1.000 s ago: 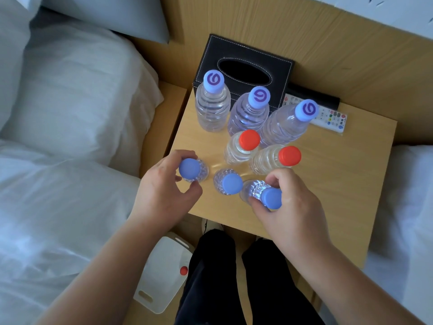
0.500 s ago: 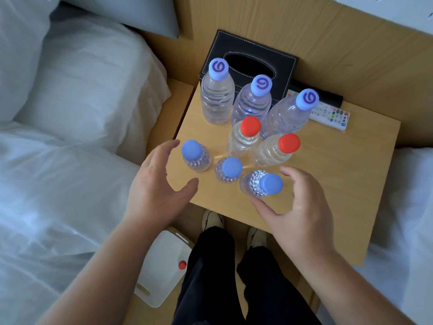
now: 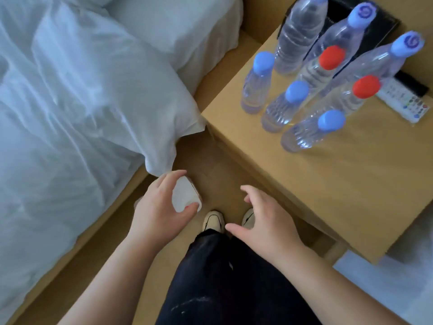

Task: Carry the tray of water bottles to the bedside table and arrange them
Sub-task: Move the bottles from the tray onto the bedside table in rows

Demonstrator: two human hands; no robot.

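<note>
Hands have left the bottles (image 3: 297, 92): left hand (image 3: 161, 207) and right hand (image 3: 264, 219) hang spread, empty, off the surface (image 3: 339, 184); arranging looks done.

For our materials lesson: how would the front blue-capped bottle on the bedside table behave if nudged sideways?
The front blue-capped bottle looks tall and narrow, so it may tip. It appears full, so probably heavy for its size. Neighbouring bottles, like the red-capped bottle, stand close and might topple too.

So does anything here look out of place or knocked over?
Nothing is spilled or toppled: all eight water bottles stand upright on the bedside table. The one odd thing is the white tray, which sits on the floor by the bed, partly hidden behind the left hand. The right hand holds nothing.
</note>
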